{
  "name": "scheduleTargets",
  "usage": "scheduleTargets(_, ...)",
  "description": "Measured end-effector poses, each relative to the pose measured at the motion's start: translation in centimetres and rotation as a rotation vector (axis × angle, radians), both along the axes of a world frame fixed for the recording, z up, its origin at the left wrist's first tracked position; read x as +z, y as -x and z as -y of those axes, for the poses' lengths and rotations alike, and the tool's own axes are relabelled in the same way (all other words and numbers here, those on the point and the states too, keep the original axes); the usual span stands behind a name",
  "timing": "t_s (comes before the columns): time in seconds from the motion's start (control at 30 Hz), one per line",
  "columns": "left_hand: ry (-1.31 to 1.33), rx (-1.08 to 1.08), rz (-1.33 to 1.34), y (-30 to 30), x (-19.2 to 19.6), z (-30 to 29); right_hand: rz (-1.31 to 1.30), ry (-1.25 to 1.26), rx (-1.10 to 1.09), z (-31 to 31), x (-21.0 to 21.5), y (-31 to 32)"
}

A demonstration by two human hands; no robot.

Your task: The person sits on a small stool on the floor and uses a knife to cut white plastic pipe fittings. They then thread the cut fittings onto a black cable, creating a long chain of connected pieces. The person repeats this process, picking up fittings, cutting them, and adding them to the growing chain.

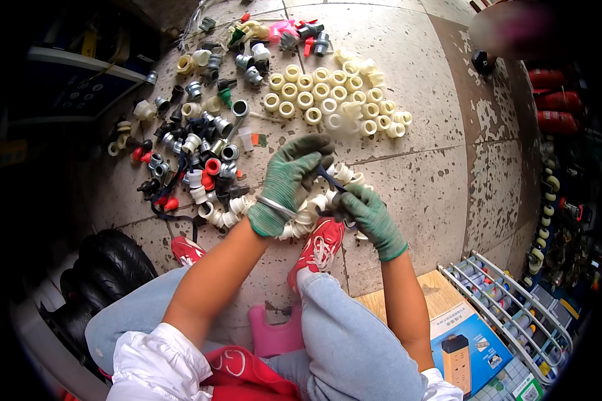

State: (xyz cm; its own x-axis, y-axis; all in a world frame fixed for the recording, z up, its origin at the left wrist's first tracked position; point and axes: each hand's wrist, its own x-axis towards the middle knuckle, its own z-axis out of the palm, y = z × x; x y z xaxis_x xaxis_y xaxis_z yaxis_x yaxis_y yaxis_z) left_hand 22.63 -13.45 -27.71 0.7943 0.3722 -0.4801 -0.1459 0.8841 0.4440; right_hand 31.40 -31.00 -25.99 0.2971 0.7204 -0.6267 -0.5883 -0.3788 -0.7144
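Note:
Both my hands wear green knit gloves with dark palms. My left hand [289,179] is closed on one part of a dark blue strap [330,178]. Lower and to the right, my right hand [373,218] pinches the strap's other part, so a short length stretches between them. Below and behind the hands, a curved row of cream plastic pipe fittings [230,219] lies on the floor, partly hidden by my left hand and shoe. At the left another dark strap length [179,175] runs among the mixed fittings. Whether the strap passes through the row cannot be seen.
Cream ring fittings [305,100] stand grouped ahead. A heap of mixed metal, black and red fittings [211,144] spreads at left. Black tyres [117,257] are at lower left, a white wire rack [508,314] and blue box [471,347] at lower right. A pink stool [274,334] sits between my legs.

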Motion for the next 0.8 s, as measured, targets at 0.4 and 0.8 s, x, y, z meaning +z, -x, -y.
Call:
scheduleTargets(0.4,-0.033,-0.248,-0.218,2.7,-4.5,2.6,1.465,0.460,0.442,-0.3,-11.0,-8.1)
scheduleTargets(0.8,0.162,-0.156,0.038,3.3,-5.0,1.5,0.284,0.077,-0.104,-1.5,0.2,-0.2)
